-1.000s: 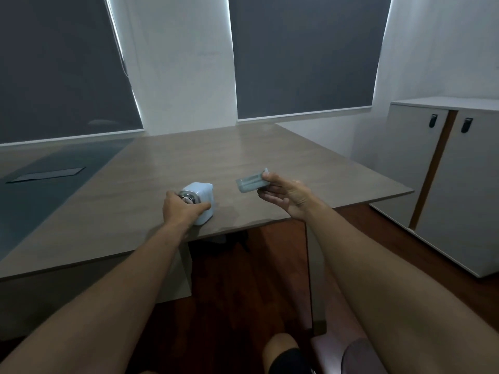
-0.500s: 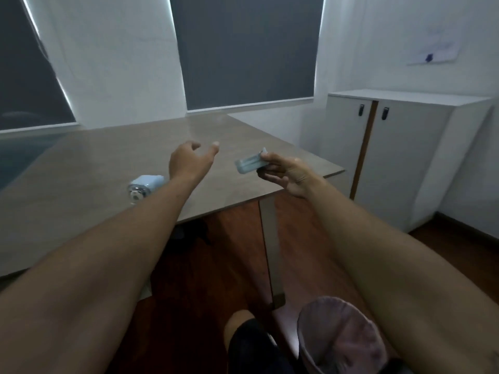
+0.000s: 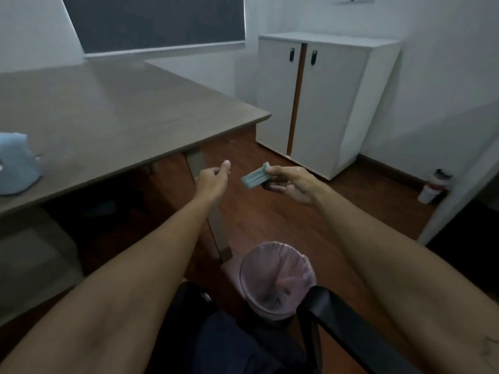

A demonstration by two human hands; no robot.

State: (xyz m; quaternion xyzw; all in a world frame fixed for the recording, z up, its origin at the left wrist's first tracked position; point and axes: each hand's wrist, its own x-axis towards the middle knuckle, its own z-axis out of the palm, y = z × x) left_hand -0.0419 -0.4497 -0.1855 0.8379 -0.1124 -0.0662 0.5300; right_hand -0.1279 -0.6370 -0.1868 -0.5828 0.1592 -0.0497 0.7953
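Note:
My right hand (image 3: pixel 290 182) pinches a small pale-green plastic tray (image 3: pixel 256 175) by one end and holds it in the air over the wooden floor. My left hand (image 3: pixel 213 179) hangs beside it, a short way to the left, fingers loosely extended and holding nothing. A light-blue desktop device (image 3: pixel 16 164) stands on the brown table (image 3: pixel 113 112) at the far left edge of view, well apart from both hands. A waste bin lined with a pink bag (image 3: pixel 278 276) stands on the floor below my hands.
A white two-door cabinet (image 3: pixel 324 101) stands against the far wall. A bottle (image 3: pixel 434 186) sits on the floor at the right by a white panel. A black chair armrest (image 3: pixel 348 327) crosses the lower right. The table's leg (image 3: pixel 213 211) runs down between table and bin.
The view has swung right and down, off the table toward the bin. My left hand let go of the blue device and moved over beside the tray. My right hand kept its hold.

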